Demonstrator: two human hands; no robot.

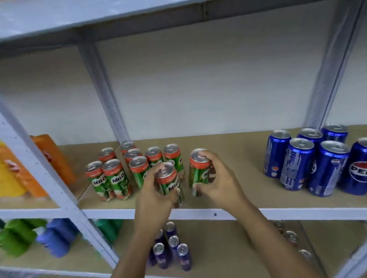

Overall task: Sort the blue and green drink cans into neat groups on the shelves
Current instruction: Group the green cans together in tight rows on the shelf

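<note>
At the centre of the frame I am holding two upright green Milo cans at the front of the middle shelf [288,213]: my left hand [153,193] is curling round the nearer can [168,179], my right hand [217,179] is clamping the second can [199,172] just to its right. Both are standing with long axes vertical, the green cluster [124,169] lying close to the left, nearer my left hand. Farther right, glossy blue Pepsi cans [320,161] are grouping well apart, smooth aluminium cylinders on matte brown board.

MILO green cans [117,180] (PEPSI blue can [364,169])
</note>
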